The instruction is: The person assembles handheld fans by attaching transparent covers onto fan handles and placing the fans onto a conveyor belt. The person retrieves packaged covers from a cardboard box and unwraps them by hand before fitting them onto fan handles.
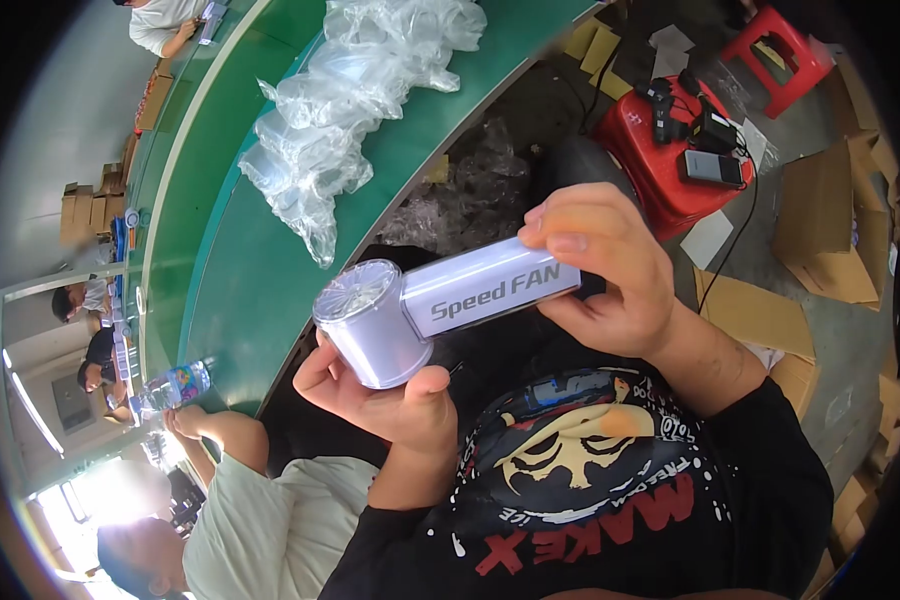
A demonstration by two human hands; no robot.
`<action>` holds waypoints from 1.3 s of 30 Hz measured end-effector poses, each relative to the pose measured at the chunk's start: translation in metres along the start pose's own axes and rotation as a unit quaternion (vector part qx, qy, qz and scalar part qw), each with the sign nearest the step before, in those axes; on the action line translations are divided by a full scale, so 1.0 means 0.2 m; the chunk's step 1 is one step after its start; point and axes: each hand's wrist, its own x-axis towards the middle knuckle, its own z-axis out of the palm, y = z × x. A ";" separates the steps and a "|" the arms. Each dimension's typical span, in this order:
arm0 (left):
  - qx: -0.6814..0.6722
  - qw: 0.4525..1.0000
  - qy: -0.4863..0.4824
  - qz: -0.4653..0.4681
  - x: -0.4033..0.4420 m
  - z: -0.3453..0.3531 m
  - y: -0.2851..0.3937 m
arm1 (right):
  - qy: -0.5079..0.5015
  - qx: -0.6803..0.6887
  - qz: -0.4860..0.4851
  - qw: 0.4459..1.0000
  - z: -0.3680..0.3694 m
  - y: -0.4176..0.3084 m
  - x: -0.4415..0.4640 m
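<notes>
I see a white handheld fan with a round drum-shaped head and a rectangular handle printed "Speed FAN", held up in front of my chest. My left hand cups the drum from below, with its thumb along the near side. At the other end, my right hand pinches the handle between thumb and fingers. Clear wrap seems to cover the drum's top. Beyond the fan, a row of clear plastic bags with pale things inside lies on the green table.
A co-worker in a pale shirt sits at the left, a hand near a water bottle. On the right stand a red stool bearing a power bank and cables, and open cardboard boxes. Plastic film lies below the table edge.
</notes>
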 end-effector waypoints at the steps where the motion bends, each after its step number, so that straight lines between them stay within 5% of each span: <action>1: -0.001 1.000 0.003 0.003 0.01 0.00 -0.01 | -0.016 0.009 0.001 1.000 -0.01 0.00 0.00; 7: 0.083 0.982 -0.041 0.166 0.10 -0.01 -0.09 | -0.061 0.061 0.044 0.995 -0.03 0.02 -0.01; 8: 0.090 0.979 -0.039 0.179 0.11 -0.04 -0.09 | -0.087 0.148 0.161 0.972 -0.02 0.00 -0.02; 10: 0.081 0.988 -0.058 0.122 0.11 -0.10 -0.08 | -0.140 0.306 0.387 0.859 -0.01 -0.02 -0.05; 11: 0.064 0.994 -0.076 0.050 0.09 -0.13 -0.07 | -0.152 0.309 0.390 0.854 0.01 -0.03 -0.06; 14: 0.056 0.994 -0.077 -0.057 0.08 -0.16 -0.05 | -0.190 0.526 0.605 0.568 0.07 -0.06 -0.08; 18: 0.038 0.988 -0.075 -0.127 0.13 -0.15 -0.07 | -0.173 0.605 0.636 0.446 0.17 -0.10 -0.10; 23: 0.026 0.985 -0.110 -0.129 0.13 -0.17 -0.11 | -0.294 0.552 0.613 0.483 0.23 -0.12 -0.12; 32: -0.021 0.994 -0.082 -0.068 0.07 -0.26 -0.12 | -0.254 0.554 0.653 0.450 0.29 -0.18 -0.14; 36: -0.093 0.993 -0.053 -0.052 -0.09 -0.28 -0.13 | -0.377 0.448 0.600 0.545 0.22 -0.04 -0.11; 38: -0.162 0.961 -0.050 -0.218 -0.15 -0.37 -0.17 | -0.419 0.195 0.378 0.802 0.17 -0.01 -0.11; 39: -0.168 0.959 -0.057 -0.219 -0.15 -0.40 -0.19 | -0.416 0.054 0.244 0.874 0.15 -0.02 -0.12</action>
